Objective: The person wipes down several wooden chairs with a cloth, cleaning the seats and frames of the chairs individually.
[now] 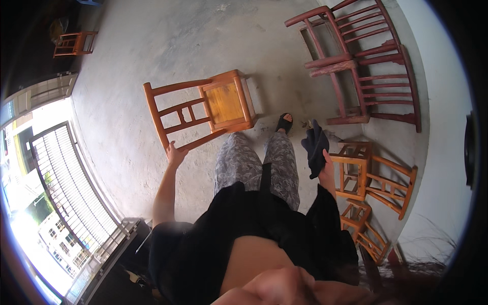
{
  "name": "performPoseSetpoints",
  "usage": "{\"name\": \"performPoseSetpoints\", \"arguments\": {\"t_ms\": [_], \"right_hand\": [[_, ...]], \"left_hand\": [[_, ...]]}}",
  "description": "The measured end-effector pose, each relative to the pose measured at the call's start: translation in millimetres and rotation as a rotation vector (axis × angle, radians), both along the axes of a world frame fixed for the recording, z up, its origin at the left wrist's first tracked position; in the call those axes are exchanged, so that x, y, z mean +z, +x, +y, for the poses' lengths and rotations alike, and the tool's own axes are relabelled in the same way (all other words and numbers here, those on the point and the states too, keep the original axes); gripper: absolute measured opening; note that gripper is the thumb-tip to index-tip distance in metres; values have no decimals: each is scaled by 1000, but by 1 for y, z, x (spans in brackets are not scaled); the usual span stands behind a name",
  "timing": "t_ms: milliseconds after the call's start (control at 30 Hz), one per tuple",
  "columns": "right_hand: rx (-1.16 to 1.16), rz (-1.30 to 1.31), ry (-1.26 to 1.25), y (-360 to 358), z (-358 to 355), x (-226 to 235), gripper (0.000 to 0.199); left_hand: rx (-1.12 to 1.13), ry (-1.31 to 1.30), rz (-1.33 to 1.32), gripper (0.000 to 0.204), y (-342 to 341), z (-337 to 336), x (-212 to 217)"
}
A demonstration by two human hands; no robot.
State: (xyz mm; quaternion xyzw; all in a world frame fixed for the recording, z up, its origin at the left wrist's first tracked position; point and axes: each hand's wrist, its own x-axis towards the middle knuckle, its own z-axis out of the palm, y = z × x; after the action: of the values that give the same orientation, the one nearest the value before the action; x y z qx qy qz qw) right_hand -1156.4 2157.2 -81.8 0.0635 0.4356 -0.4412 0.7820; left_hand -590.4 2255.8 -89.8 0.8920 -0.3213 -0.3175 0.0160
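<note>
Nearest to the camera are the person's bare neck and the black top (274, 213), and below these the patterned grey trousers (236, 161). From the head view, the only view, the left hand (176, 152) has its fingers bent around the near corner of the back of a wooden chair (227, 104). The right hand (326, 166) pinches a dark cloth (315, 147) (perhaps it is a glove, I cannot tell), which hangs forward from the fingers.

As for how far the work is, I judge that both things are already in hand: the chair is gripped by its back, and the cloth is held apart from it. Whether any part is finished or left, the picture does not show.

The chair's back touches the left hand, and its seat lies ahead and to the right of this hand; seen from the right hand, it is to the left and well apart. I cannot tell if all its legs stand on the floor. Ahead and to the right of the right hand are dark red seats (341, 66) with slatted backs; just to its right, small wooden chairs (364, 175).
</note>
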Motion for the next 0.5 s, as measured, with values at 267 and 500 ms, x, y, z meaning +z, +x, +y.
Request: {"name": "performPoseSetpoints", "arguments": {"t_ms": [267,500], "right_hand": [[143,18,213,-20,-8,-2,50],[-43,-54,221,23,37,1,45]], "left_hand": [[539,-72,61,56,68,-9,-22],[688,-258,1175,28,32,4,-37]]}}
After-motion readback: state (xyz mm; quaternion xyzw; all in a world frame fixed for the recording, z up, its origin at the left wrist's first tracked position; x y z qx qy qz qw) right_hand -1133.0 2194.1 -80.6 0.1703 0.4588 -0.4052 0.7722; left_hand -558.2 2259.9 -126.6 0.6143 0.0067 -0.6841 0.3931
